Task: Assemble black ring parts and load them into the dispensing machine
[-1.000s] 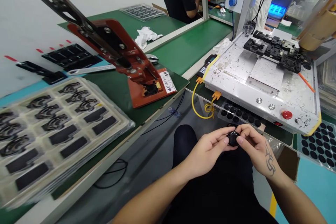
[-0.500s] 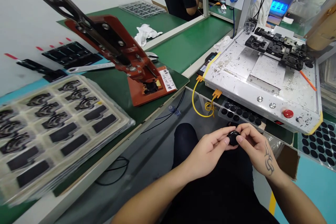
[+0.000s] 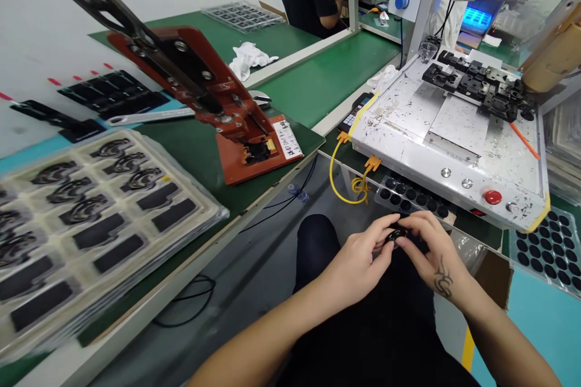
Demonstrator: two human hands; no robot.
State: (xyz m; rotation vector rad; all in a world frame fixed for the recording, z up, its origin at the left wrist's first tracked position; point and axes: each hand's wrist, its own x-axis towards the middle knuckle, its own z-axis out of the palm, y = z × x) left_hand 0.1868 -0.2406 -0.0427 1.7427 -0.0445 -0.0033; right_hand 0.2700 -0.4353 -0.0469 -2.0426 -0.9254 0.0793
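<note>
In the head view, the fingers of the left hand (image 3: 356, 263) and right hand (image 3: 436, 251) close around a small glossy black part (image 3: 396, 234) above the lap, beside the white machine (image 3: 408, 163). Being smooth and pinched only by fingertips, it could slip to the floor (image 3: 254, 272), or bare skin could smudge it.

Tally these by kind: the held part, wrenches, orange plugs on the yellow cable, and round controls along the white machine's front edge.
Held black part: 1
Wrench: 1
Orange plugs: 2
Silver round controls: 3
Red round button: 1
Total: 8
</note>
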